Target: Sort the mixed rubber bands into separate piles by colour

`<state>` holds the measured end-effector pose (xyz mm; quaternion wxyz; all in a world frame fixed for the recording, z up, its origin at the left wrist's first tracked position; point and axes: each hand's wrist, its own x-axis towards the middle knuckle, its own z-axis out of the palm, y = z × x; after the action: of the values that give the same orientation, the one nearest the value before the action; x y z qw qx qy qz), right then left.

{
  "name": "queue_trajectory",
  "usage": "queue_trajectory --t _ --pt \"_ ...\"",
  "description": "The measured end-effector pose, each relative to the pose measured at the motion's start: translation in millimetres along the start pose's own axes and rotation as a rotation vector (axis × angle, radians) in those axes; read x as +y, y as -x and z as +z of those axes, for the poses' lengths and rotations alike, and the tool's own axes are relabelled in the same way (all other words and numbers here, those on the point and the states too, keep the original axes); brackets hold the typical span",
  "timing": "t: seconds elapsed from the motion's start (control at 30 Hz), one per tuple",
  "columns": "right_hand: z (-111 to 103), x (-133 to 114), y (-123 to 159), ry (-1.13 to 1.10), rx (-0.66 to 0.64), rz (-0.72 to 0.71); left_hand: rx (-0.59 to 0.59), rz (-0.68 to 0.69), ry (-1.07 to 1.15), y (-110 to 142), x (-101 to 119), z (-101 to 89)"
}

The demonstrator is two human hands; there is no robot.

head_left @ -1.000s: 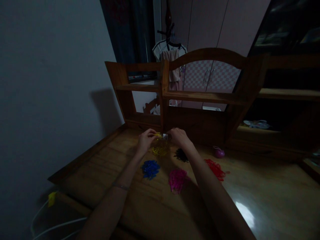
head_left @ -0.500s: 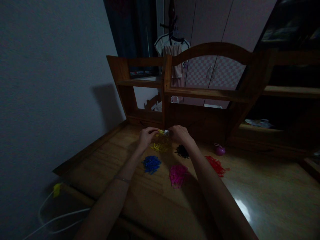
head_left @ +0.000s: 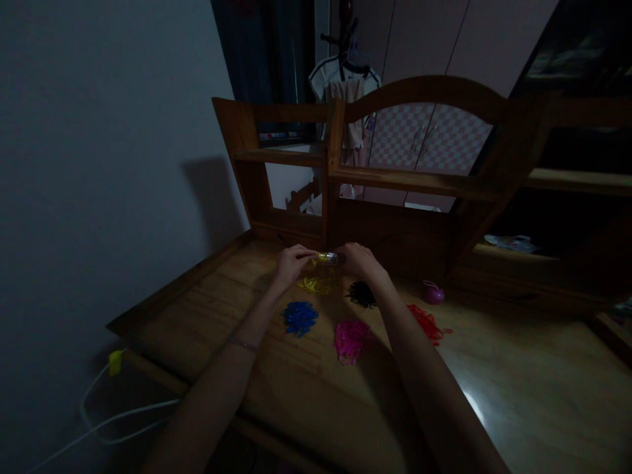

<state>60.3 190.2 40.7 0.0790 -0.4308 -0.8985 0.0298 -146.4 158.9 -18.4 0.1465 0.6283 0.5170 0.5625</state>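
Observation:
My left hand [head_left: 290, 266] is closed in a pinch at the left end of a small clear container [head_left: 328, 258], with thin yellow strips [head_left: 316, 261] at its fingertips. My right hand [head_left: 361, 259] grips the container's other end, its fingers mostly hidden. Yellow shows inside the clear wall. Below the hands lies a loose pile of yellow strips [head_left: 318, 284]. Around it on the wooden desk [head_left: 276, 382] are a blue pile [head_left: 300, 318], a pink pile [head_left: 351, 341], a black pile [head_left: 362, 294] and a red pile [head_left: 427, 324], partly behind my right forearm.
A purple round object with a loop [head_left: 434, 293] sits at the right. Wooden shelving [head_left: 395, 227] rises along the back, and a wall [head_left: 123, 197] borders the left. White cables [head_left: 123, 416] with a yellow tag [head_left: 115, 363] hang past the desk's front left edge.
My left fingers and the yellow strips have come closer to the container, and more yellow now shows in it. The container lies more level. The view has shifted slightly.

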Motion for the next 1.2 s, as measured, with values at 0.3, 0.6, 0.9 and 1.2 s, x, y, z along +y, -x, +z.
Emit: queue_trajectory --t 0.3,0.6,0.9,1.2 --pt "0 -1 -3 -0.065 -0.011 -0.014 0.045 -0.016 0.003 -1 4 1.4" --pt "-8 -1 4 -0.154 -0.014 0.002 0.039 0.063 -0.003 0 17 -0.4" --pt "-6 -3 3 -0.286 -0.009 -0.013 0.144 0.021 0.031 -3 19 -3.5" --pt "7 6 -7 -0.427 -0.016 -0.111 0.106 0.035 0.018 0 25 -6.1"
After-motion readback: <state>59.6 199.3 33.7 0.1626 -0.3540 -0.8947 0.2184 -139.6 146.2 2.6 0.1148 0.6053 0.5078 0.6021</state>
